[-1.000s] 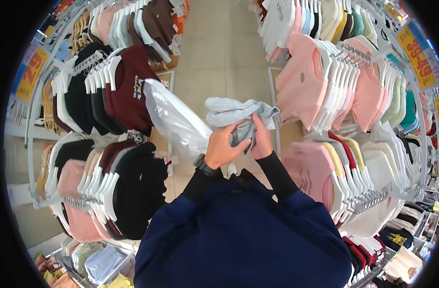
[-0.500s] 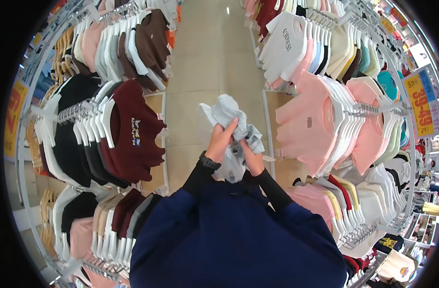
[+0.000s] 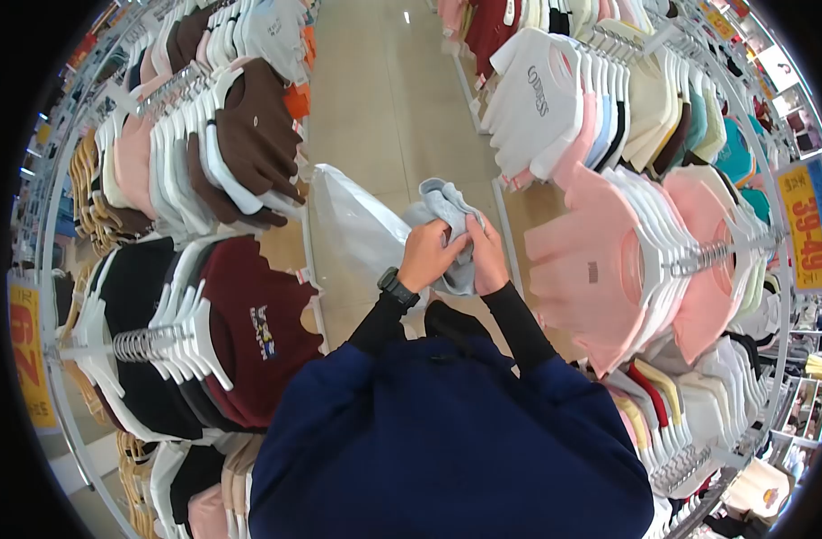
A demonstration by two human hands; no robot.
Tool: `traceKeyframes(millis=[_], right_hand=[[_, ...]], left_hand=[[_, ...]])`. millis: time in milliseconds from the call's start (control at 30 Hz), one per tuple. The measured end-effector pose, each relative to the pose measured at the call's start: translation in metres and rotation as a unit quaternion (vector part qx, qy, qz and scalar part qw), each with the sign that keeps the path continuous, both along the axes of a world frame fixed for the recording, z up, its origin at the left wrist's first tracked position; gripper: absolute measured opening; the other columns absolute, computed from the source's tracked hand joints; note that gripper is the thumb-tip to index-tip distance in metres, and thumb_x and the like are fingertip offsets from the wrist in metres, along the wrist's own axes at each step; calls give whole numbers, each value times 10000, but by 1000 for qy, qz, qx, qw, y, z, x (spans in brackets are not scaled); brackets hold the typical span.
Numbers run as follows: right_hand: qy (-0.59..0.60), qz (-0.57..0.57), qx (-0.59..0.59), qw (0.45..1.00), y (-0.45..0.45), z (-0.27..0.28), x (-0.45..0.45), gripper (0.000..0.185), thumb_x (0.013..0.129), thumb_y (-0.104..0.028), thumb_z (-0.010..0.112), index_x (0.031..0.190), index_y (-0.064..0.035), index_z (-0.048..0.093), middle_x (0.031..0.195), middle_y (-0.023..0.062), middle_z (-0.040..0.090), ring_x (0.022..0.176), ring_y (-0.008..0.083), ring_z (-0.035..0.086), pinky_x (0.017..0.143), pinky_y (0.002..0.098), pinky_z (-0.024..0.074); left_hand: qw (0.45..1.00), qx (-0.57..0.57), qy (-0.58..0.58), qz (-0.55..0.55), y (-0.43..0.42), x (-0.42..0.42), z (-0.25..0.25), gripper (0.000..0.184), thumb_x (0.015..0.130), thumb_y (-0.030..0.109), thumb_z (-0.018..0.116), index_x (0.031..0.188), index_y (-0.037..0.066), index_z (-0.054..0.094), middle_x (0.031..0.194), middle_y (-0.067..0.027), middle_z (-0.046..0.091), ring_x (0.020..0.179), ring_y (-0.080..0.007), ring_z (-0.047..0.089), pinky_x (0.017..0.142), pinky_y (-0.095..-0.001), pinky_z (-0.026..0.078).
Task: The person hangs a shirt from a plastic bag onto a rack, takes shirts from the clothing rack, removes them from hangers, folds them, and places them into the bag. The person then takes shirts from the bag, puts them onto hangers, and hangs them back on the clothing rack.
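A crumpled light grey garment (image 3: 440, 196) is held in front of my body over the aisle. My left hand (image 3: 431, 255), a black watch on its wrist, is closed on the garment's near left side. My right hand (image 3: 490, 257) grips its right edge, and the fingertips of both hands nearly meet. A clear plastic bag (image 3: 353, 220) spreads out to the left from beside my left hand. I cannot tell whether that hand also pinches the bag. The kind of garment does not show, as it is bunched up.
Racks of hanging tops line both sides: a maroon shirt (image 3: 254, 332) on the left, pink shirts (image 3: 586, 260) and a white printed shirt (image 3: 532, 99) on the right. A price sign (image 3: 804, 225) hangs far right. The tiled aisle (image 3: 380, 99) runs ahead.
The plastic bag now stretches out to the left, where before it was bunched around the garment. Both hands have shifted closer together on the garment. The view has moved slightly.
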State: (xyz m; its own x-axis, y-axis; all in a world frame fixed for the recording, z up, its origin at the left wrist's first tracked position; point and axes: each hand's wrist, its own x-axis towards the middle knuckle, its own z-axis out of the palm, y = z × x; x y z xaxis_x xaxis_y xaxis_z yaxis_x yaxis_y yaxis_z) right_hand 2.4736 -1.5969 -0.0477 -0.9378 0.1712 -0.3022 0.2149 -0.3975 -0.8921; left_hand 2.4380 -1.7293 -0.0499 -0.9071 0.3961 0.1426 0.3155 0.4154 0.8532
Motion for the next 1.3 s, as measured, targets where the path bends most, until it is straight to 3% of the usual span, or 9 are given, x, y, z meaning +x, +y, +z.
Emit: traceKeyframes(millis=[100,233,367,533,733,800,967,1200,1300], right_hand=[[18,-60,-122,991,10,5,-51,333,1043,-250,503,1257,-7,579,1080,23,644,984,119,576,879,270,454],[104,-74,64,990,60,8,-115,328,1051,-254,489,1180,20,612,1045,11,638,961,86,536,855,254,437],[168,-9,355,919,120,14,-173,251,1016,-217,534,1032,19,616,762,12,563,746,69,466,712,258,431],[184,-35,422,887,139,51,-228,183,986,-152,550,1024,13,617,819,169,645,734,192,576,735,315,477],[175,-1,426,887,151,66,-276,103,920,-23,511,996,-3,577,778,128,601,720,161,559,703,291,462],[211,44,366,905,143,50,-298,95,877,20,460,943,-13,521,755,87,555,697,134,513,667,272,434],[187,101,217,953,113,49,-363,128,828,61,385,857,-57,422,750,-4,463,681,76,428,622,232,376],[64,44,-142,987,81,64,-451,115,918,15,428,873,-89,444,789,-13,499,689,65,503,616,218,423],[72,57,-192,977,56,67,-479,124,925,14,411,896,-87,477,774,-20,530,674,61,532,604,221,439]], left_hand=[[971,220,-89,2,-4,-49,-4,273,939,254,659,985,-15,661,714,-92,639,656,-128,572,622,-337,466],[993,111,28,31,-65,-134,16,239,955,206,639,994,-30,641,798,-83,615,748,-131,513,704,-288,445],[997,-24,51,58,-114,-205,38,195,937,162,648,991,-24,627,791,-82,590,724,-148,499,710,-278,444],[987,12,105,119,-124,-270,42,120,942,91,594,991,-10,636,735,-28,566,684,-122,518,682,-258,447],[980,118,-129,97,-123,-329,33,186,860,-44,479,969,12,620,916,6,615,870,-99,564,794,-242,436],[996,75,25,48,-104,-353,9,244,809,-81,433,958,8,605,790,-6,606,771,-108,566,733,-262,447],[996,57,-42,-61,-81,-405,-16,101,824,85,586,904,27,603,657,-47,539,673,-116,551,639,-289,419],[983,-149,2,-109,-46,-469,2,400,723,374,824,950,82,673,565,-41,503,498,-171,471,506,-349,385],[986,-38,-46,-157,-32,-504,-4,405,720,361,826,997,97,693,594,-60,541,534,-214,522,545,-349,429]])
